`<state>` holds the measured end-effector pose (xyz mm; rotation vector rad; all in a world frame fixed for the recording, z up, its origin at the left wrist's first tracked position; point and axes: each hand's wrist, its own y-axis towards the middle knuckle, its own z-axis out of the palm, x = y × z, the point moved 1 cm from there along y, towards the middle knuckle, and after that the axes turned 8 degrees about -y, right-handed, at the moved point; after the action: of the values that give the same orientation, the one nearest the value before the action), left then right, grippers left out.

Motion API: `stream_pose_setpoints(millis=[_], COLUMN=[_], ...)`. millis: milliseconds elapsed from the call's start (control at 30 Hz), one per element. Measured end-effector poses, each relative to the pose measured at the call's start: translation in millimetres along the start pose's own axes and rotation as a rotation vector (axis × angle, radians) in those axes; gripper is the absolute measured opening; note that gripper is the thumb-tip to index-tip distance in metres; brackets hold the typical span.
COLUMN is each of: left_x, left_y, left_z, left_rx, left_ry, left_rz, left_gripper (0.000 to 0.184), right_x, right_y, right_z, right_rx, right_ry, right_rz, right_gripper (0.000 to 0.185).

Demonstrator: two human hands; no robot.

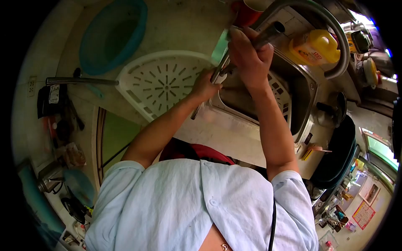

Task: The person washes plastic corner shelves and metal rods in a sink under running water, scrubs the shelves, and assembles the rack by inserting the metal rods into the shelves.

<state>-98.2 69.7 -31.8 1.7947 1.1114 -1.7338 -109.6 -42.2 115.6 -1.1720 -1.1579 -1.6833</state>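
Note:
A white slotted corner shelf (166,79) lies on the counter left of the sink, with a metal tube (81,81) sticking out at its left corner. My left hand (206,87) is closed around a metal tube at the shelf's right corner, over the sink's left edge. Just above and to the right, my right hand (251,56) is wrapped around another metal tube (270,34), whose open end points up and right. Part of a second white slotted shelf (281,98) shows in the sink behind my right wrist. The fingertips partly hide where the tubes meet.
A steel sink (307,98) with a curved faucet (341,37) lies at the right, a yellow bottle (314,47) behind it. A blue basin (113,35) stands at the upper left. A red container (247,14) is at the top; a dark pan (337,108) is at the right.

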Motion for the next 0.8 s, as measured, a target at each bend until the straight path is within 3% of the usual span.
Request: stream_pose_setpoints(millis=[133,200,367,433,467,533,667,700,767,800], left_x=[14,10,-7,-17,-17,-33,-40,-38,-43,-55], left_y=[7,5,-8,-12,-16,-32,-61,-69,-85,-93], left_z=[1,2,-8,-21,-25,-41,-55,-57,-50,-47], left_rx=[-0.029,-0.012,0.006,0.035,-0.011,-0.100,-0.159,-0.164,-0.153,-0.100], left_ry=[0.141,0.057,-0.157,-0.195,-0.306,-0.429,-0.401,-0.385,-0.394,-0.358], left_rz=[0.045,-0.039,-0.010,0.021,-0.010,-0.007,0.027,0.058,0.095,0.095], left_gripper=[0.050,0.050,0.044,0.042,0.035,0.030,0.020,0.021,0.024,0.023], right_x=[-5,-12,-8,11,6,-1,-6,-5,2,7], right_y=[-4,-7,-16,-13,-14,-25,-73,-77,-95,-93], right_z=[6,3,-1,7,0,-11,-46,-34,-1,10], right_rx=[-0.128,-0.119,-0.149,-0.122,-0.071,-0.131,-0.433,-0.404,0.010,0.056], right_ry=[-0.165,-0.186,-0.148,-0.368,-0.432,-0.529,-0.678,-0.670,-0.612,-0.583], right_rz=[-0.121,-0.140,-0.114,-0.079,-0.037,-0.239,-0.072,-0.076,0.024,-0.028], right_gripper=[0.025,0.023,0.020,0.025,0.017,0.017,0.030,0.030,0.034,0.035])
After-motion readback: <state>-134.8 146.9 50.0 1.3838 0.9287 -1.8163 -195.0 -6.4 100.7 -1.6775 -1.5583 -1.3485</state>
